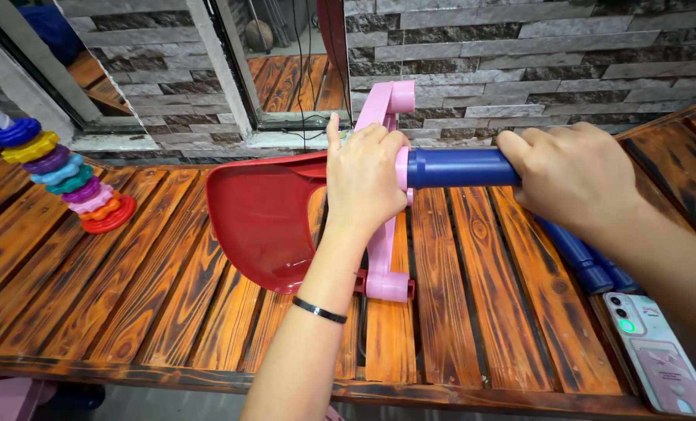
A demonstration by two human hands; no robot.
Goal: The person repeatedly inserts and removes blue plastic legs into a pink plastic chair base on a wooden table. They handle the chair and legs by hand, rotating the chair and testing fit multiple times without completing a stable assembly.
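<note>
My left hand (361,175) grips a pink plastic frame piece (382,234) that stands on edge on the wooden slat table (168,296), joined to a red plastic seat (262,218) lying on its side. My right hand (570,175) is wrapped around a blue plastic tube (457,168) whose left end meets the pink piece at my left hand. A black band circles my left wrist.
A stack of coloured rings on a white peg (59,175) stands at the far left. Two more blue tubes (586,261) lie under my right forearm. A phone (660,355) rests near the front right edge. A stone-pattern wall and a mirror stand behind.
</note>
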